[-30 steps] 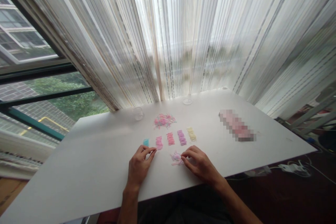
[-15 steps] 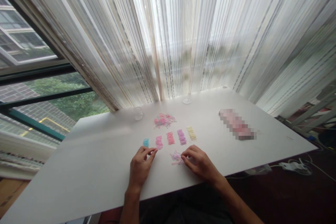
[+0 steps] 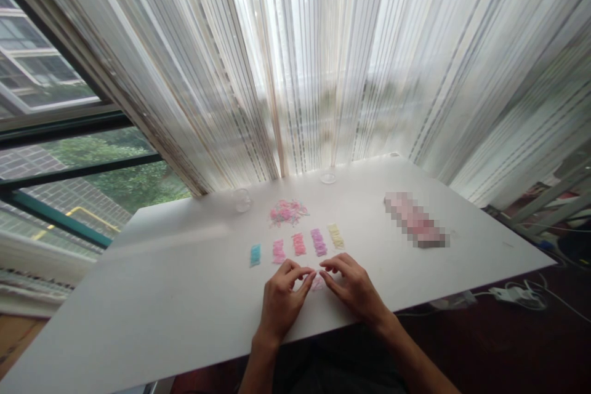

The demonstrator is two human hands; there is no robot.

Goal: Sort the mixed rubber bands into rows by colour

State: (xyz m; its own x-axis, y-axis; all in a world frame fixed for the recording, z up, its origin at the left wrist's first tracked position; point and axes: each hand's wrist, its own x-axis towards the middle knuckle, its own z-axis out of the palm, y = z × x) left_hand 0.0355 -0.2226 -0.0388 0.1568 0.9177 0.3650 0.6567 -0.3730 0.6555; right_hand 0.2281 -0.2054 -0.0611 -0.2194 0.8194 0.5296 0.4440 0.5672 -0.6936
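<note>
Small coloured pieces lie in separate stacks across the white table: blue (image 3: pixel 255 255), pink (image 3: pixel 279 251), coral (image 3: pixel 299 244), purple (image 3: pixel 318 242) and yellow (image 3: pixel 336 236). Nearer me is a small loose pile (image 3: pixel 317 284), partly hidden by my fingers. My left hand (image 3: pixel 285 294) pinches at the pile's left side, thumb and forefinger together. Close beside it, at the right side of the pile, my right hand (image 3: pixel 353 285) has its thumb and forefinger brought together. Whatever either hand holds is too small to make out.
Behind the stacks lies a larger mixed pile (image 3: pixel 288 213). A clear round container (image 3: pixel 242 200) and a clear lid (image 3: pixel 328 178) stand near the curtain. A blurred-out pink object (image 3: pixel 415 220) lies at the right of the white table (image 3: pixel 184 295).
My left hand has moved right, from the pink stack to the small loose pile beside my right hand. The blue stack now shows fully. My right hand has barely moved.
</note>
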